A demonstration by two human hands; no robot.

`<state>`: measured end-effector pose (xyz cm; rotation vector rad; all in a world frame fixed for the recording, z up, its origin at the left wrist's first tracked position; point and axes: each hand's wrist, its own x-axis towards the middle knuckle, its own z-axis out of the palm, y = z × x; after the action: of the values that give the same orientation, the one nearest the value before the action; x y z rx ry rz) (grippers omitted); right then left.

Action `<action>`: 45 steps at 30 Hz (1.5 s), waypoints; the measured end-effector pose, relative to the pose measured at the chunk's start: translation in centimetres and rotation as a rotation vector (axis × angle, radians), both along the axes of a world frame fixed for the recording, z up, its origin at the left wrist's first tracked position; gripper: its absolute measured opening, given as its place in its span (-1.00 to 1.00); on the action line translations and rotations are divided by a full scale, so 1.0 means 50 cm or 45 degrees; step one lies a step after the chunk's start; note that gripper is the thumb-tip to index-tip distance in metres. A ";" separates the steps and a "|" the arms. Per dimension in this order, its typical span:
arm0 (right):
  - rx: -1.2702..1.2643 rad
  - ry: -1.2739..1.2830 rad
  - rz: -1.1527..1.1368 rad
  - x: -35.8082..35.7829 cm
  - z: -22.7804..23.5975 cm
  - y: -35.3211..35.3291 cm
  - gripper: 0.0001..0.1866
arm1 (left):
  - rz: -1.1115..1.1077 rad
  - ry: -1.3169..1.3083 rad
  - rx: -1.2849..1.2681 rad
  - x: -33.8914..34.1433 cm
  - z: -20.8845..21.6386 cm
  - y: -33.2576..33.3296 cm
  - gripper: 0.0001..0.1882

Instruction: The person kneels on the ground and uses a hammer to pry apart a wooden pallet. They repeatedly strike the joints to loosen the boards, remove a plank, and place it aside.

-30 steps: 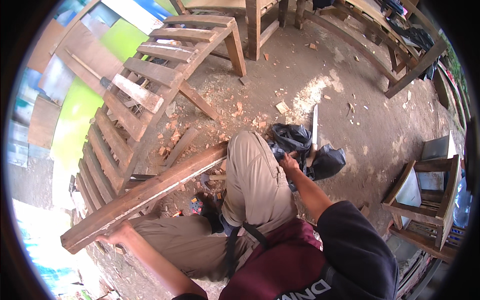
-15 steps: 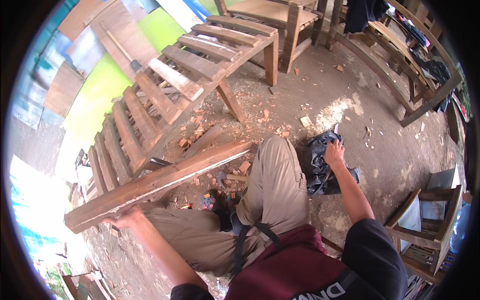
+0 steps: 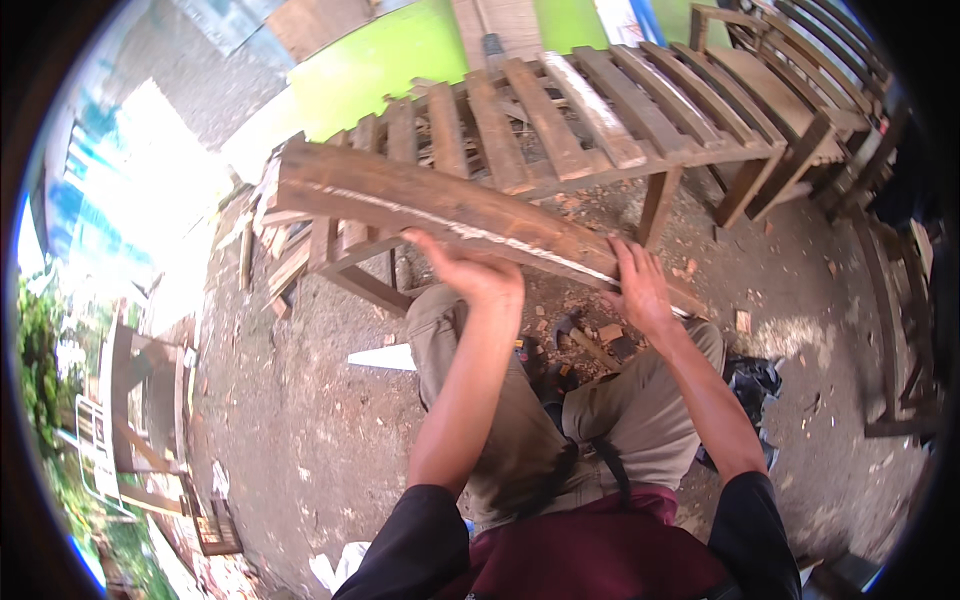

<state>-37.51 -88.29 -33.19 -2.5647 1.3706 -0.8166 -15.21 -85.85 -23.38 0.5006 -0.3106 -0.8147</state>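
Note:
A thick brown wooden beam with a ragged white line along its side slants over my knees, its left end higher in the picture. My left hand supports the beam from its lower edge, with the thumb stretched toward the beam's left end; its other fingers are partly hidden. Closer to the right end, my right hand grips the beam with fingers curled over its top. A hammer with a wooden handle lies on the ground between my legs, among wood chips.
Beyond the beam stands a long slatted wooden bench. A black plastic bag lies beside my right knee. Left of my left knee is a pale, pointed flat piece, perhaps a saw blade. Wooden furniture frames stand at the right.
My right hand has left the black plastic bag and taken hold of the beam. The beam has been raised and turned, and my view has swung left.

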 end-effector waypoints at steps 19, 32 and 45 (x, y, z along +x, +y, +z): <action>0.200 0.800 -0.021 -0.456 -0.066 -0.106 0.01 | -0.302 -0.044 0.677 0.168 0.002 0.147 -0.29; 0.577 1.158 -0.124 -0.419 -0.292 -0.027 -0.21 | -0.360 0.010 0.524 0.235 0.028 0.184 -0.42; 0.528 0.948 -0.481 -0.396 -0.499 0.050 -0.44 | -0.335 -0.416 0.684 0.413 0.027 0.153 -0.74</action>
<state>-57.33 -85.77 -58.14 -2.3676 1.9791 0.4453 5.44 -78.23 -22.04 1.1195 -0.4672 -1.0777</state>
